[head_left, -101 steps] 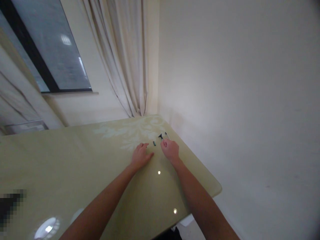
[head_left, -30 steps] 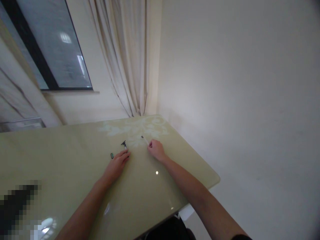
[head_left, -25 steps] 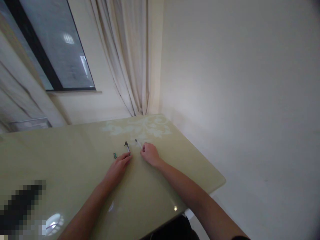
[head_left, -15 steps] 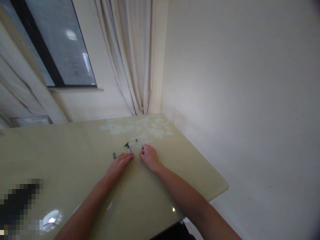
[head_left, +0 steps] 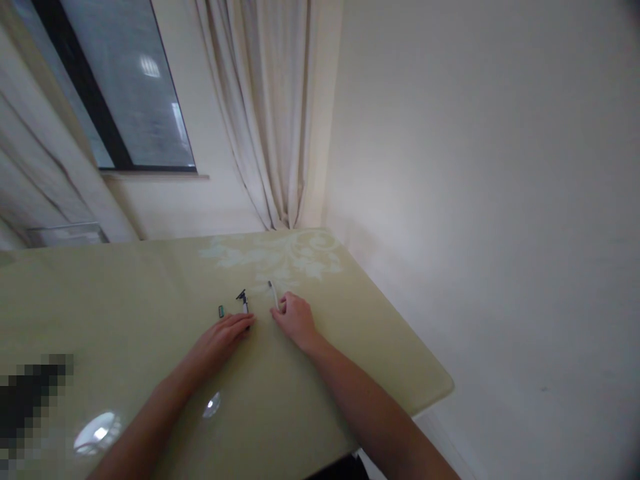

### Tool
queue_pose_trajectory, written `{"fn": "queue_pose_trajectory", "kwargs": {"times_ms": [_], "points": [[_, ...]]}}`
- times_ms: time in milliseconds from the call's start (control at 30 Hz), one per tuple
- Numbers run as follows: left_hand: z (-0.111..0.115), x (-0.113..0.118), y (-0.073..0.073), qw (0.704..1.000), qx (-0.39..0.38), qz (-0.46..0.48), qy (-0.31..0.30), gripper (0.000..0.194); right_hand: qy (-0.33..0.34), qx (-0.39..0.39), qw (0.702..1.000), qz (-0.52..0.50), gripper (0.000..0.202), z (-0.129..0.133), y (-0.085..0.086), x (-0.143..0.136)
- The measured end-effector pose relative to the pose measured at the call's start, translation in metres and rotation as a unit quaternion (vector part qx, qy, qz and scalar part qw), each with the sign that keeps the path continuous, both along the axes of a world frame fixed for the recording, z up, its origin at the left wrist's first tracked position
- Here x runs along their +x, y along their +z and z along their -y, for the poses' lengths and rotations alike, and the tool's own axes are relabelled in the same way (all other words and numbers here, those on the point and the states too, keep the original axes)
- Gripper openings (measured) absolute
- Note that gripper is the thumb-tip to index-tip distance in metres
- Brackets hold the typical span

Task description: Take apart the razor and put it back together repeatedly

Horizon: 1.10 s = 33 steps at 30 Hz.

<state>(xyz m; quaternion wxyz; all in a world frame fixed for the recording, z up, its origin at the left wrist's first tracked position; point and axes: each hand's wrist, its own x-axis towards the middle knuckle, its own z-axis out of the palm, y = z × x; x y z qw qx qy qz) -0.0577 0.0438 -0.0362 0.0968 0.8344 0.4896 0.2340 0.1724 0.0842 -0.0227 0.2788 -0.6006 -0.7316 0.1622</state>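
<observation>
My left hand point(head_left: 223, 339) rests low over the table, fingers close together and laid over the handle of a razor point(head_left: 245, 306). The razor's dark head points away from me, and part of its handle is hidden under the fingers. Just left of it lies a small dark-and-green piece, perhaps a razor cartridge point(head_left: 221, 311). My right hand point(head_left: 296, 321) is closed, pinching a slim white stick with a dark tip, which looks like a toothbrush point(head_left: 274, 293). Its tip points away from me; the lower end is hidden in the hand.
The glossy pale-green table point(head_left: 150, 287) has a white floral pattern near its far corner. A wall point(head_left: 480, 200) runs along the right side. Curtains point(head_left: 270, 120) and a window stand behind. A dark pixelated shape point(head_left: 30, 393) is at the lower left.
My left hand and the razor have shifted slightly left, widening the space between the razor and the toothbrush. My right hand keeps its pinch. The view has also shifted a little.
</observation>
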Motion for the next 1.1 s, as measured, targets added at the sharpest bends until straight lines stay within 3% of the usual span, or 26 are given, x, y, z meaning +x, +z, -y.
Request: {"fn": "queue_pose_trajectory", "kwargs": {"times_ms": [67, 167, 233, 300, 400, 667, 867, 1100], "points": [[0.0, -0.007, 0.007, 0.999, 0.003, 0.032, 0.035, 0.043, -0.023, -0.005, 1.0, -0.02, 0.022, -0.003, 0.003, 0.009], [-0.002, -0.027, 0.015, 0.984, 0.015, 0.077, 0.157, 0.045, -0.072, -0.024, 0.996, -0.036, 0.022, -0.014, 0.005, 0.027], [-0.003, -0.043, 0.016, 0.967, 0.024, 0.09, 0.238, 0.044, -0.105, -0.031, 0.993, -0.05, 0.026, -0.022, 0.005, 0.035], [-0.005, -0.054, 0.013, 0.956, 0.017, 0.098, 0.275, 0.042, -0.125, -0.033, 0.99, -0.058, 0.03, -0.027, 0.004, 0.038], [-0.006, -0.057, 0.007, 0.955, -0.001, 0.095, 0.28, 0.04, -0.122, -0.039, 0.991, -0.043, 0.033, -0.025, 0.005, 0.034], [-0.005, -0.033, 0.004, 0.952, -0.02, 0.041, 0.304, 0.048, -0.122, -0.041, 0.991, -0.038, 0.034, -0.016, 0.007, 0.032], [-0.02, -0.042, -0.003, 0.958, -0.007, -0.01, 0.286, 0.072, -0.113, -0.039, 0.992, -0.035, 0.035, -0.015, 0.005, 0.031], [-0.025, -0.046, -0.005, 0.961, -0.032, 0.022, 0.274, 0.056, -0.108, -0.037, 0.993, -0.032, 0.035, -0.013, 0.005, 0.031]]}}
